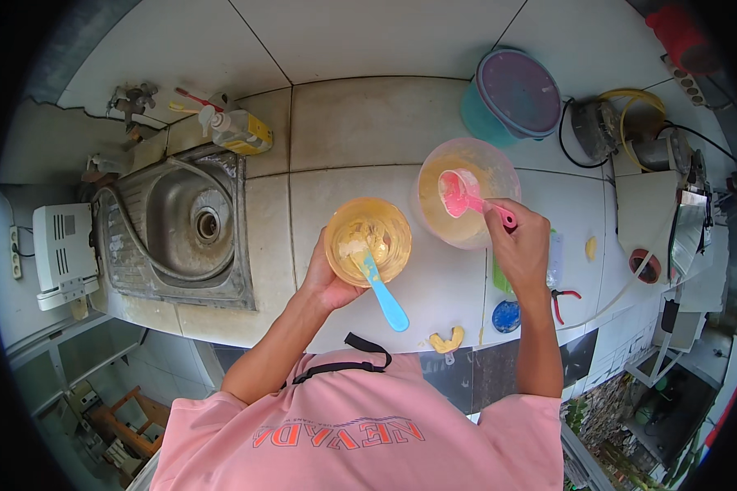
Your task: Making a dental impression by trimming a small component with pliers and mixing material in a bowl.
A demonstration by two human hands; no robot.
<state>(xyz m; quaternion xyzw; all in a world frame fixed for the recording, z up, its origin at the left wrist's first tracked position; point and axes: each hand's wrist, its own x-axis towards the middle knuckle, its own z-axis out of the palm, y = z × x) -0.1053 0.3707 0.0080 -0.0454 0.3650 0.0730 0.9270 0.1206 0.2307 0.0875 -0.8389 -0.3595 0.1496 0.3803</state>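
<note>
My left hand [326, 282] is wrapped round a yellow-orange bowl [400, 250] from its left side and underneath. Pale batter or dough clings inside the bowl, and a light-blue spatula [389, 303] leans in it with its handle over the near rim. In my right hand [522, 245] is a pink scoop [458, 190], gripped by its handle. White powder coats the scoop's cup, which sits over the mouth of a translucent pinkish tub [439, 154]. Pale, flour-like powder lies inside that tub. Whether the scoop touches the powder I cannot tell.
A steel sink [196, 217] with a hose is at left, a pump bottle [241, 131] behind it. At the back right stands a teal bucket [487, 110] with a purple lid. Red-handled pliers [559, 304], a blue round object [506, 317] and a yellowish curved piece [446, 340] lie near the front edge.
</note>
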